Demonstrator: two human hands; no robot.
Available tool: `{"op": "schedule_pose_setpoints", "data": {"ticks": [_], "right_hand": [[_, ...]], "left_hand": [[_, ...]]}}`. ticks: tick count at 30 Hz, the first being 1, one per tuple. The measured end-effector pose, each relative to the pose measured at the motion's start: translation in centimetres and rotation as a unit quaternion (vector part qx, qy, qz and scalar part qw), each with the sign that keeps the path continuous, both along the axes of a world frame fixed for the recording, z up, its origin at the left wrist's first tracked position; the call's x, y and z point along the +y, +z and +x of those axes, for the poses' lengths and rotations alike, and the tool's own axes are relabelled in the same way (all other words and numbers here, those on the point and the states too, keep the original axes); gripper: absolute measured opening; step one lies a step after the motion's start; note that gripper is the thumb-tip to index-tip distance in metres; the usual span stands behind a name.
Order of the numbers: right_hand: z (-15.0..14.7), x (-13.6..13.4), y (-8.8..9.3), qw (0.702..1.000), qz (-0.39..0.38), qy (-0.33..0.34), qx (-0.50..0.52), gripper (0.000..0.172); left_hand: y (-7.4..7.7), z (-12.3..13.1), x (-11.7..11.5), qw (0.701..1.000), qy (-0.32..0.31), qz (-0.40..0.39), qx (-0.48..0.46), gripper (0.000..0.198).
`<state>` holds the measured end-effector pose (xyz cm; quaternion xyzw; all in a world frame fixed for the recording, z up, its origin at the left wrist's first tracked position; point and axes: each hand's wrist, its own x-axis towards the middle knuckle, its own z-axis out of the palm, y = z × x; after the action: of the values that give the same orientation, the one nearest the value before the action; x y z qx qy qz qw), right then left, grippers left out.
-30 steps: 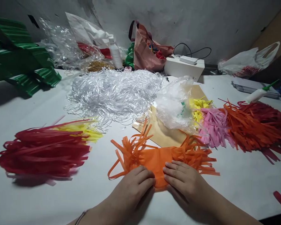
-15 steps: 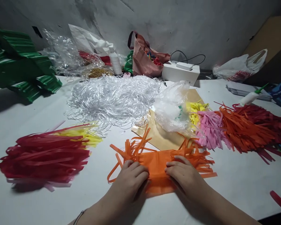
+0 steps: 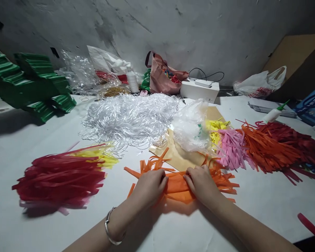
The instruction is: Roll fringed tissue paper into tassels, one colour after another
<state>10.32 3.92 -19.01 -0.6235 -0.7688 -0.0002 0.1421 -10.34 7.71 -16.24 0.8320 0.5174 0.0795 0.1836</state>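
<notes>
Panel (image 3: pixel 179 188) btwn L grip (image 3: pixel 151 183), R grip (image 3: pixel 201 182)

Likely craft wkshop; white tbl (image 3: pixel 13 224) w/ orange fringed sheet (image 3: pixel 179 187), cord heap (image 3: pixel 131 117), squeeze btl (image 3: pixel 273 115); scuffed wall (image 3: pixel 204 31).

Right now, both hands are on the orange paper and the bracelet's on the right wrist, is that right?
Not quite: the head view shows the bracelet on the left wrist. The left hand and right hand are both on the orange paper.
</notes>
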Motion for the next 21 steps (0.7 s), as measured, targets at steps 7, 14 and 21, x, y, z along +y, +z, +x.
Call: {"op": "schedule_pose_setpoints", "data": {"ticks": [7, 14, 21], "right_hand": [[0.3, 0.3, 0.2, 0.998, 0.058, -0.015, -0.014, 0.007], [1.1, -1.3, 0.4, 0.958, 0.125, 0.259, -0.012, 0.017], [0.7, -1.6, -0.3, 0.949, 0.12, 0.278, -0.089, 0.013]], "left_hand": [[0.0, 0.4, 0.7, 1.0, 0.009, 0.006, 0.024, 0.021], [-0.7, 0.4, 0.3, 0.999, 0.007, 0.036, 0.021, 0.02], [0.4, -1.7, 0.8, 0.997, -0.02, 0.07, 0.015, 0.015]]}}
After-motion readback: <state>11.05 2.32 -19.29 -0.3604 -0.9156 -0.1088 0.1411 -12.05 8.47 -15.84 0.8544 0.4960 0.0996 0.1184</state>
